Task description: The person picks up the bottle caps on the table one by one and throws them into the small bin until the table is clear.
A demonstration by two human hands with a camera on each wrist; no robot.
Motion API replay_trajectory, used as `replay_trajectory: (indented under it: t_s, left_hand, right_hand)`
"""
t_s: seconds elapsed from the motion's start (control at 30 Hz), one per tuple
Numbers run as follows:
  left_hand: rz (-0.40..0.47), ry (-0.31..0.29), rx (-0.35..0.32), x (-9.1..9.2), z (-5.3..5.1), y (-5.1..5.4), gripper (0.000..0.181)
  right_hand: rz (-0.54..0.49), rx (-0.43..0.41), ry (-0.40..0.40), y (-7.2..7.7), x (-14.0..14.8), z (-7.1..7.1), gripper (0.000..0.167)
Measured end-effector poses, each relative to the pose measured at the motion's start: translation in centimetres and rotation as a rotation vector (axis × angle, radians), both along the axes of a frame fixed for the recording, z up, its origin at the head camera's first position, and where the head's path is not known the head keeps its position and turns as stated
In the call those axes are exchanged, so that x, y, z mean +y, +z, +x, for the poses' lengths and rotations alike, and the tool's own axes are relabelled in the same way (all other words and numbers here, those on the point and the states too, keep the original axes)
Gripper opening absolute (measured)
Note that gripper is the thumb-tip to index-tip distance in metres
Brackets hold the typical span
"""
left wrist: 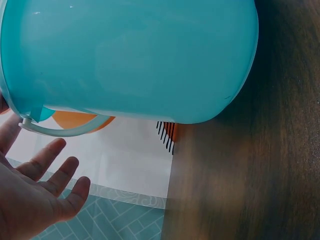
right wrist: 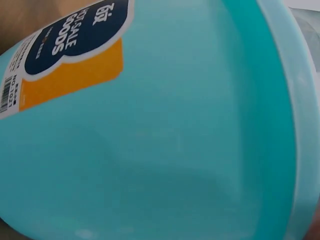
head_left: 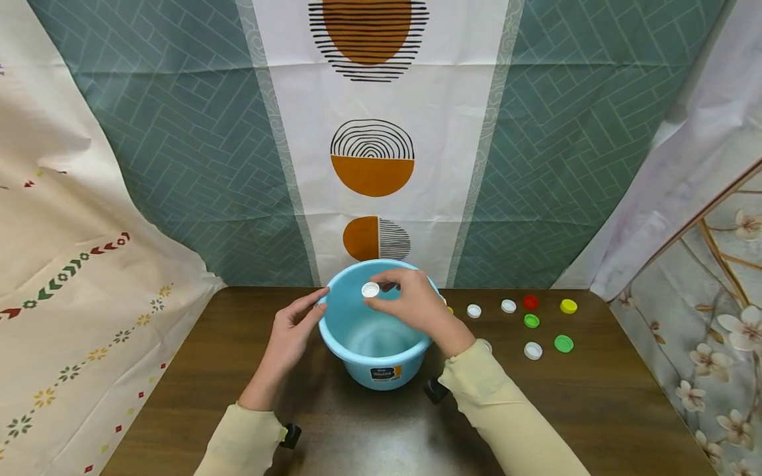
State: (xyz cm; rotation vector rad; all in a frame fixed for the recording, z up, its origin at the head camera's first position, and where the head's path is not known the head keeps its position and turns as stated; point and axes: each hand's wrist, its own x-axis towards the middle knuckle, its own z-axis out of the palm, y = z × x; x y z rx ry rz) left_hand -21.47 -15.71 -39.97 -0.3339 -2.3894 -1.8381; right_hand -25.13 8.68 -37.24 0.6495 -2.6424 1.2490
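Observation:
My right hand (head_left: 411, 301) pinches a white bottle cap (head_left: 370, 290) between thumb and fingers, above the opening of a light blue plastic bucket (head_left: 381, 360). At the bucket's left rim, the thumb and forefinger of my left hand (head_left: 292, 330) touch the edge. The left wrist view shows the other fingers of that left hand (left wrist: 45, 195) spread and fairly straight, below the bucket's pale handle (left wrist: 70, 131). In the right wrist view the bucket wall (right wrist: 165, 150) and its label (right wrist: 70, 45) fill the picture; the cap is out of sight there.
To the right on the dark wooden table (head_left: 381, 436) lie several loose caps, among them a red cap (head_left: 530, 302), a yellow cap (head_left: 568, 306), a green cap (head_left: 563, 344) and a white cap (head_left: 532, 350). Behind the table hangs a patterned curtain (head_left: 542, 165).

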Motion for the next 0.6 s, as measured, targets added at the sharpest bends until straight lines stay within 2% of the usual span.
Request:
replay_trajectory:
  t_s: [0.17, 0.2, 0.3, 0.4, 0.43, 0.6]
  left_hand:
    - [-0.015, 0.002, 0.010, -0.05, -0.06, -0.11, 0.038]
    - [-0.013, 0.006, 0.016, -0.15, -0.32, -0.56, 0.038]
    - [-0.013, 0.005, 0.013, -0.21, -0.41, -0.69, 0.038]
    - [-0.011, 0.006, 0.015, -0.17, -0.37, -0.62, 0.038]
    - [-0.017, 0.002, 0.012, -0.07, -0.11, -0.18, 0.038]
    - [-0.018, -0.002, 0.020, -0.04, 0.00, -0.06, 0.039]
  right_hand:
    - [0.023, -0.016, 0.015, 0.06, -0.42, -0.05, 0.031]
    - [0.027, -0.018, 0.016, 0.03, -0.45, -0.07, 0.031]
    - [0.042, -0.025, 0.012, -0.08, -0.49, -0.12, 0.031]
    - [0.051, -0.027, 0.013, -0.20, -0.52, -0.15, 0.031]
    - [0.055, -0.027, 0.014, -0.21, -0.53, -0.14, 0.032]
    - [0.074, -0.031, 0.001, -0.25, -0.53, -0.14, 0.040]
